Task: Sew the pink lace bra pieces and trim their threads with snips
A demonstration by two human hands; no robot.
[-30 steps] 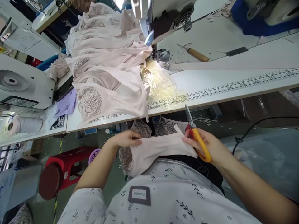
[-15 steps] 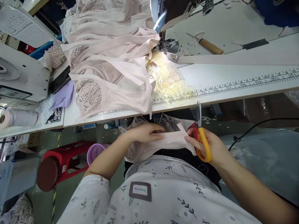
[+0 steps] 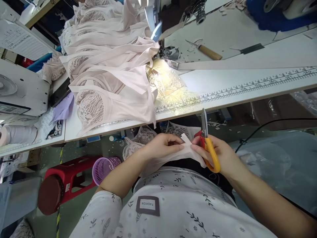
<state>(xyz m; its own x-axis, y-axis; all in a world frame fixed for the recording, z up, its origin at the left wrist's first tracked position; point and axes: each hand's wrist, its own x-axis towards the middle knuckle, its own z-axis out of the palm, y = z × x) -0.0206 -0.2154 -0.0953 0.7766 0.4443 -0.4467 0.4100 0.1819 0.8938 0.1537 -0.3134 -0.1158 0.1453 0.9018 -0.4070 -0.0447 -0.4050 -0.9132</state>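
Observation:
A pale pink lace bra (image 3: 158, 164) lies across the lap, below the table edge. My left hand (image 3: 164, 145) is closed on its band, thumb and fingertips pinching the fabric near a short upright strap end. Close beside it, my right hand (image 3: 214, 152) pinches the same fabric with thumb and forefinger. That hand also carries scissors (image 3: 212, 153) with orange and red handles, their blades pointing up toward the table edge. A lace cup (image 3: 146, 135) shows beyond my left hand.
Pale pink bras (image 3: 111, 76) are piled on the white table (image 3: 223, 79) beside a sewing machine (image 3: 153, 19). A wooden-handled tool (image 3: 210, 52) lies behind. Down left are a red stool (image 3: 71, 175) and a purple basket (image 3: 102, 168). A black cable (image 3: 267, 127) hangs at right.
My left hand has slid right along the band to beside my right hand, its fingers now pinching near the strap end. The whole view has shifted slightly.

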